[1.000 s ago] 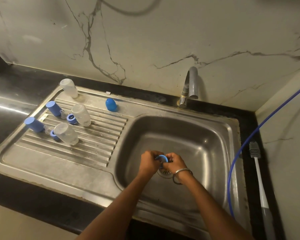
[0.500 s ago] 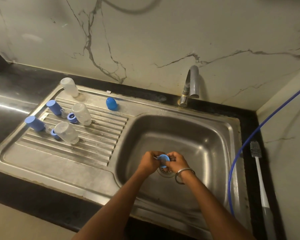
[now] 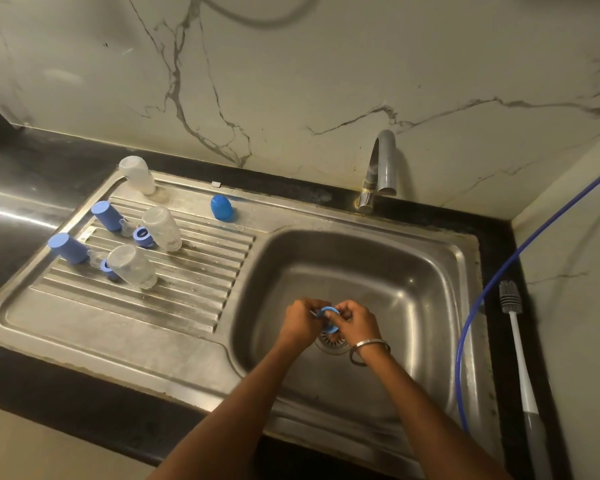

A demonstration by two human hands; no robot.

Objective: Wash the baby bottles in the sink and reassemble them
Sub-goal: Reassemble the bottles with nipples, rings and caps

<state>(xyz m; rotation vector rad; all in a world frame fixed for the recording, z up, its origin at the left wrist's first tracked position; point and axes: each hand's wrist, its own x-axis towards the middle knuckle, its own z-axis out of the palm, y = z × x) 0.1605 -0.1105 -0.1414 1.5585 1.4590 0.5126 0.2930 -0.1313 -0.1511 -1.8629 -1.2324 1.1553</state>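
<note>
Nearest, both forearms reach from the near edge over the sink (image 3: 440,268), meeting above the drain (image 3: 331,341); the left hand (image 3: 300,322) and the right hand (image 3: 355,322) hold a blue ring (image 3: 327,318) between them, the fingers of both curled in and pinching its rim from either side; the exact lie of each fingertip is too small to tell; a metal bangle (image 3: 369,348) sits on the right wrist.

The step looks like rubbing this ring clean; done well, it wants turning round bit by bit so the whole rim and inner thread get worked, with a firm pinch, since a wet ring could slip onto the drain; no water shows from the tap (image 3: 381,164), so a rinse may be needed after.

To the right, a bottle brush (image 3: 515,348) lies on the dark counter beside a blue hose (image 3: 478,303), well apart from the hands.

Farther left, on the draining board (image 3: 118,334), clear bottles stand upside down, one near (image 3: 132,266), one behind it (image 3: 161,228), with blue caps (image 3: 66,249) and small blue rings (image 3: 142,236) beside them; a frosted bottle (image 3: 137,174) and a blue dome cap (image 3: 221,208) stand farthest.
</note>
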